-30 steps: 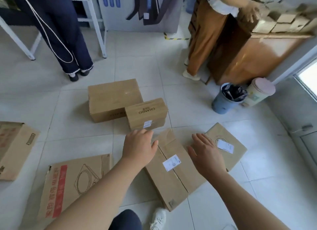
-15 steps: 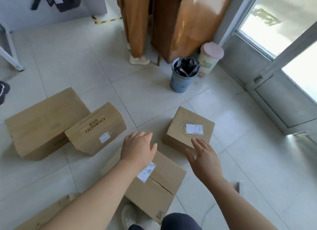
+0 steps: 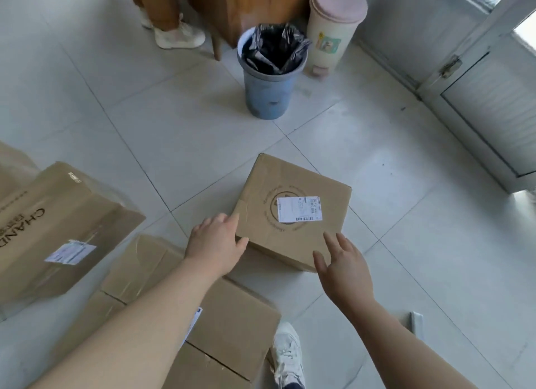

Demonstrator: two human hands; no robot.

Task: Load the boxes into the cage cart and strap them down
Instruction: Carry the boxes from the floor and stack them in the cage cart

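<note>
Compared with half a second ago, both hands are now reaching the small square cardboard box [image 3: 293,208], which is sitting on the tiled floor [image 3: 174,121]. The left hand [image 3: 216,242] is touching its near left corner, fingers loosely curled. The right hand [image 3: 343,268] is hovering spread open at its near right edge, gripping nothing. Three more boxes are showing: a CHANDO box [image 3: 55,232], one taped box [image 3: 208,316] under the left forearm, and a sliver at left. Two bins are standing beyond: a blue wastebasket [image 3: 268,78] and a cream pedal bin [image 3: 333,26].

A small brown box [image 3: 293,211] with a white sticker sits flat on the floor. Two more boxes [image 3: 58,232] lie left, nearer.
</note>
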